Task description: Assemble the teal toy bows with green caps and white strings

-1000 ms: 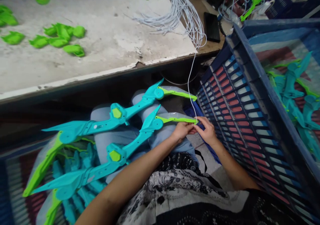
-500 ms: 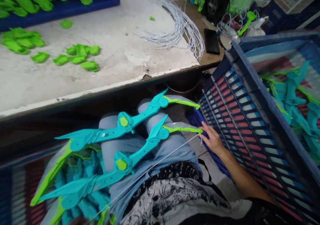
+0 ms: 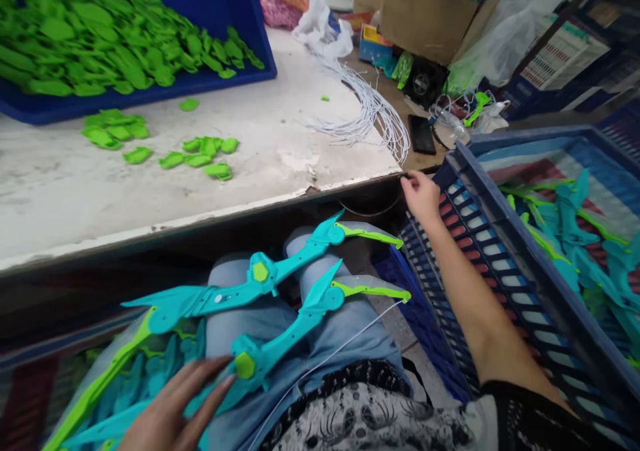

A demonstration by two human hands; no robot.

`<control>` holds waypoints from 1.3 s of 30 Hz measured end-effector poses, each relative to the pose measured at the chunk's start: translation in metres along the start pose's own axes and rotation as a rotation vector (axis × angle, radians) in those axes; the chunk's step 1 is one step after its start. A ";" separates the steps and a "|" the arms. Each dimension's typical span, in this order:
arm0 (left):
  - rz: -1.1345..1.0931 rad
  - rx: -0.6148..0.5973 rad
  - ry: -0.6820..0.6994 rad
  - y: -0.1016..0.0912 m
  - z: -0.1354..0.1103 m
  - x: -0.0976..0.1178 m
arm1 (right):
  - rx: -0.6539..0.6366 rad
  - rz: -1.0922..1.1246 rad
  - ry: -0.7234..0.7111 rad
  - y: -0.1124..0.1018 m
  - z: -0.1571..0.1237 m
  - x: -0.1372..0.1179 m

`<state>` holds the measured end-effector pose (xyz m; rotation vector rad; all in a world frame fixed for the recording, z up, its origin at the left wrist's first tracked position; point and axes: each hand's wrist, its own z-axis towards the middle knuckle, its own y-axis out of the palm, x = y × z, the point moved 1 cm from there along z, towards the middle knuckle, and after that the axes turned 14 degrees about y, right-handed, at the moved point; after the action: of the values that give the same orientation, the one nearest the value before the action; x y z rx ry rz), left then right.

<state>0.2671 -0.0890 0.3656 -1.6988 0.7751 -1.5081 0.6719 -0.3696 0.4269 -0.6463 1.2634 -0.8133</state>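
Two turquoise toy bows with lime-green tips lie across my lap, a farther bow (image 3: 295,256) and a nearer bow (image 3: 299,316). A white string (image 3: 345,342) runs from the nearer bow's right tip down toward my lap. My left hand (image 3: 175,397) is over the nearer bow, its fingers stretched out and apart beside the green hexagon; whether they press on the bow is unclear. At the table's front corner is my right hand (image 3: 423,197), fingers pinched together just below the bundle of white strings (image 3: 385,121). What the pinch holds, if anything, is hidden.
The white table (image 3: 270,151) bears loose green pieces (image 3: 200,152) and a blue tray (image 3: 265,64) of green parts. A black phone (image 3: 421,134) lies beside the strings. On my right stands a blue crate (image 3: 480,171) holding more bows. Turquoise parts are heaped at lower left.
My right hand has left the nearer bow's tip and moved up to the table corner. My left hand has come up from the bottom edge onto the nearer bow. The view has tilted upward.
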 end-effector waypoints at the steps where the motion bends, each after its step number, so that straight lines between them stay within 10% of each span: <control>1: -0.048 0.025 0.030 0.004 0.017 0.008 | 0.010 -0.078 0.083 0.006 0.020 -0.014; 10: -0.214 -0.252 0.241 0.040 0.053 0.047 | -0.073 -0.183 0.333 0.014 0.069 -0.023; 16: -0.660 0.057 0.067 0.011 0.147 0.103 | -0.216 0.250 0.081 -0.013 -0.038 -0.002; 22: -1.445 -0.024 -0.274 0.036 0.239 0.185 | -0.538 0.321 -0.126 -0.020 -0.160 0.000; 28: -0.983 -0.196 -0.059 0.015 0.210 0.162 | -0.159 0.184 -0.435 -0.026 -0.138 -0.005; 32: -0.671 -0.343 0.133 -0.034 0.198 0.140 | -0.309 0.156 -0.668 -0.013 -0.104 -0.012; 39: -0.148 0.145 0.145 -0.105 0.245 0.124 | -0.691 0.402 -0.287 -0.014 -0.097 0.034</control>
<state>0.5238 -0.1018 0.5086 -1.5813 0.6079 -1.7607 0.5781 -0.4038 0.4002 -0.9730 1.3410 0.0717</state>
